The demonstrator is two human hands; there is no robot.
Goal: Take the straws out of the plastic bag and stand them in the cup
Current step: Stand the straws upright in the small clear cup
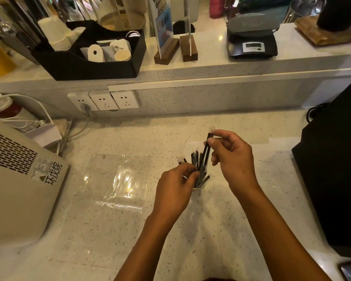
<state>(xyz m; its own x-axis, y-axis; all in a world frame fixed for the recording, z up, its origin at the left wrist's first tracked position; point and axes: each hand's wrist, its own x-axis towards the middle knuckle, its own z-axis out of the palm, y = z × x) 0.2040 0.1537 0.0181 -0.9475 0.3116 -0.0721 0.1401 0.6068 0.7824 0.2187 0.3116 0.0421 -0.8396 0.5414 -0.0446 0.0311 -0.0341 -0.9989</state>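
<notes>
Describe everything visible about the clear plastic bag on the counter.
The plastic bag is clear, thin and glossy, catching bright glare off its creases. It lies flat and looks empty on the speckled counter, with what looks like its seal strip along the near edge. It sits left of the left hand, between that hand and the beige appliance. Neither hand touches it.

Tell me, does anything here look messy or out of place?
Nothing is spilled or broken. The straws splay unevenly in the cup rather than standing straight, and the plastic bag lies flat and crumpled on the counter to the left.
</notes>
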